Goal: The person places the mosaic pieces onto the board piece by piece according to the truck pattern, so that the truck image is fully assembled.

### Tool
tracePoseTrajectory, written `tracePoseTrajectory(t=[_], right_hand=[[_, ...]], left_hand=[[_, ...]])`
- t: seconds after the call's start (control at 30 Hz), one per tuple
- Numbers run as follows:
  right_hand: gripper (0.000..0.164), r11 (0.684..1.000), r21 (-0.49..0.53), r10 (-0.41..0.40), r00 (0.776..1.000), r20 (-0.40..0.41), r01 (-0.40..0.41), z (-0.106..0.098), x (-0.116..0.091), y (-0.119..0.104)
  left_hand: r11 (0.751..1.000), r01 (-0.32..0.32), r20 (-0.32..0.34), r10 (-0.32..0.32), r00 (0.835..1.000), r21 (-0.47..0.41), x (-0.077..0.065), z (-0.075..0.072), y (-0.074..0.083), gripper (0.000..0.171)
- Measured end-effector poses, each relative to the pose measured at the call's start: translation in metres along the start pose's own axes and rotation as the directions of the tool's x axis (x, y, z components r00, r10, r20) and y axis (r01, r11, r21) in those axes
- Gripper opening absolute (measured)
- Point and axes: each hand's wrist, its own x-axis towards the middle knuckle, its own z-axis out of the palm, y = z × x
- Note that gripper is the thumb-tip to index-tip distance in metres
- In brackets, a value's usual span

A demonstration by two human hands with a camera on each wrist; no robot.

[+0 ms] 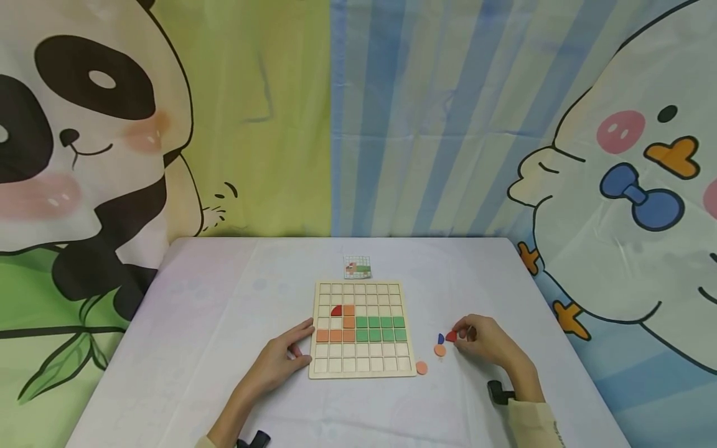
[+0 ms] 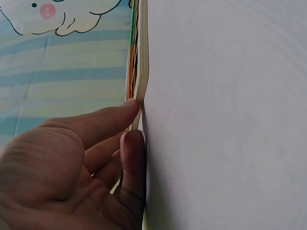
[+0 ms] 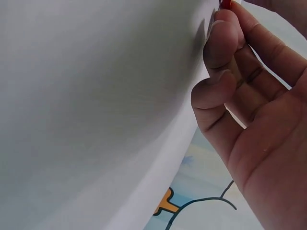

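My left hand [image 1: 280, 359] lies at the left edge of a square wooden grid board [image 1: 358, 367], thumb and fingertips touching its rim. The left wrist view shows the fingers [image 2: 132, 153] loosely bent beside the board's thin edge [image 2: 143, 62]. Green, orange and red tiles fill some of the board's cells, including a red quarter-circle [image 1: 337, 310]. To the right of the board, my right hand [image 1: 486, 339] pinches a red quarter-circle tile [image 1: 450, 336] close over the table. Only a sliver of that red tile [image 3: 225, 4] shows past the fingertips in the right wrist view.
A small blue tile [image 1: 440, 338] and an orange disc [image 1: 440, 350] lie just left of the right hand. Another orange disc [image 1: 422, 368] sits by the board's lower right corner. Behind the board is a small picture card [image 1: 357, 267] on the white-covered table [image 1: 252, 274].
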Motion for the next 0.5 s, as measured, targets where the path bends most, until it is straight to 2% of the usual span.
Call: tracePoseTrajectory(t=[0.27,0.4,0.5], right_hand=[[0.019,0.996,-0.043,-0.074,0.997,-0.039,0.072,-0.006,0.01,-0.012],[0.02,0.996,-0.031,-0.089,0.995,-0.04,0.088,-0.008,0.017,-0.025],[0.019,0.99,-0.024,-0.139,0.99,-0.035,0.138,-0.008,0.023,-0.035]], left_hand=[[1.0,-0.006,0.009,0.006,1.0,0.014,0.001,0.001,-0.001,0.066],[1.0,-0.003,0.007,0.003,1.0,0.012,0.001,0.001,-0.002,0.066],[1.0,0.0,0.009,0.0,1.0,0.014,0.002,0.001,-0.002,0.066]])
